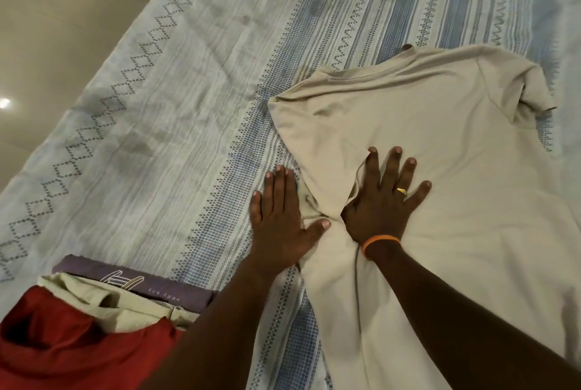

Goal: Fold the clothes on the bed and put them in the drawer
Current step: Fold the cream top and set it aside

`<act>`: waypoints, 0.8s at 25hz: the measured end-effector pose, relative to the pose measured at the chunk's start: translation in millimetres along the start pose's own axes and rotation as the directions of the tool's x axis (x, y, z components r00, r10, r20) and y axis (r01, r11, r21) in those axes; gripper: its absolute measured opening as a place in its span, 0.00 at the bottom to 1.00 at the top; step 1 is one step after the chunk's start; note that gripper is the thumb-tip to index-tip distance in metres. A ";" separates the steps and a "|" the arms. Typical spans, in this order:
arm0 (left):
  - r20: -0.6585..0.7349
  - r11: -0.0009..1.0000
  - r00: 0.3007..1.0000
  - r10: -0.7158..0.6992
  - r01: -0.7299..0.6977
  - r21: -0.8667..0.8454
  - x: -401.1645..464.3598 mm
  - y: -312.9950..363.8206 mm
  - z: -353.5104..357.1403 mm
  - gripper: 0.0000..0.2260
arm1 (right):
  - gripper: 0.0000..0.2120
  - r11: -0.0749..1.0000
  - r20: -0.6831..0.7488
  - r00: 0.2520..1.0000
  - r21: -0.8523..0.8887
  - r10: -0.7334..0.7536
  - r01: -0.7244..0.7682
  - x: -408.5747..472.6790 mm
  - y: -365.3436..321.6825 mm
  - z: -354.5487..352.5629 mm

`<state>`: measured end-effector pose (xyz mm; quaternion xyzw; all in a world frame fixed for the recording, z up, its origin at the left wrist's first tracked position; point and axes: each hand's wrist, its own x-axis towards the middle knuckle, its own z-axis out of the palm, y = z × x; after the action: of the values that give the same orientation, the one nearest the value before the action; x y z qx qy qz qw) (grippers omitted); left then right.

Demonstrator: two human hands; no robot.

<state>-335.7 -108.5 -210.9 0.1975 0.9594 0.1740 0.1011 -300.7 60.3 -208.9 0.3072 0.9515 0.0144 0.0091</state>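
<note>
Both hands flat on beige T-shirt (424, 125), spread on bed sheet (176, 125).

Right hand (382, 197): fingers straight, splayed, pressing shirt body; ring on one finger, orange band at wrist. Left hand (283, 216): fingers straight, close together, just left of right hand, palm at shirt's bunched edge, fingertips over sheet; thumb touches fabric. Shirt extends fwd and right of both hands, collar at far end. Pile behind left hand, near-left: red garment (63, 348), pale cloth, purple folded item (151, 287), poss. printed tee.

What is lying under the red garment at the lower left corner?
Under the red garment lies a beige cloth, and below that a purple one. Anything deeper in the pile is covered.
</note>
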 end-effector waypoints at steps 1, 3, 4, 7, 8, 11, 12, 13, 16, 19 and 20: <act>0.024 1.000 1.000 0.007 -0.006 -0.015 2.9 -1.8 1.1 0.49 | 0.43 1.000 0.012 1.000 0.001 -0.009 0.009 1.2 0.0 -1.4; 0.026 0.998 1.000 0.017 -0.015 -0.058 3.5 -4.5 5.2 0.48 | 0.41 0.999 0.018 0.999 0.021 -0.037 0.037 4.4 3.9 -5.5; 0.012 0.998 1.000 0.016 -0.015 -0.066 3.5 -5.2 6.2 0.47 | 0.38 0.997 0.022 0.999 0.077 -0.028 0.026 7.9 8.8 -10.8; -0.125 0.995 0.992 0.017 -0.029 -0.095 -3.8 -3.1 8.7 0.43 | 0.25 0.843 0.077 0.992 0.524 0.098 -0.124 35.4 23.7 -42.6; -0.198 0.992 0.980 0.034 -0.056 -0.112 -9.2 -1.8 10.8 0.40 | 0.20 0.719 0.027 0.991 0.685 0.134 -0.116 47.6 20.5 -54.6; -0.363 0.983 0.927 0.089 -0.141 -0.121 -16.9 -1.7 13.5 0.26 | 0.17 0.705 -0.207 0.972 0.672 -0.114 0.226 94.5 -31.2 -81.7; -0.371 0.985 0.924 0.095 -0.142 -0.100 -17.4 -2.1 16.0 0.21 | 0.20 0.776 -0.120 0.952 0.555 -0.282 0.299 110.0 -55.1 -83.6; -0.364 0.986 0.926 0.102 -0.142 -0.083 -17.3 -2.3 17.8 0.17 | 0.26 0.843 0.057 0.913 0.410 -0.405 0.348 121.9 -78.6 -84.2; -0.351 0.983 0.928 0.123 -0.161 -0.083 -18.5 -4.4 19.1 0.10 | 0.27 0.876 0.336 0.809 0.197 -0.482 0.440 144.8 -120.5 -76.1; -0.335 0.986 0.937 0.102 -0.140 -0.092 -17.8 -3.7 18.8 0.13 | 0.16 0.827 0.194 0.869 0.453 -0.455 0.332 158.4 -106.4 -78.4; -0.334 0.986 0.938 0.096 -0.135 -0.098 -18.6 -3.4 18.8 0.13 | 0.18 0.837 0.144 0.914 0.474 -0.379 0.272 163.1 -92.4 -80.8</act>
<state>-315.2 -113.7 -227.0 0.2155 0.9374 0.2672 -0.0584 -489.1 79.0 -132.6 0.1331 0.9600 -0.2409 0.0519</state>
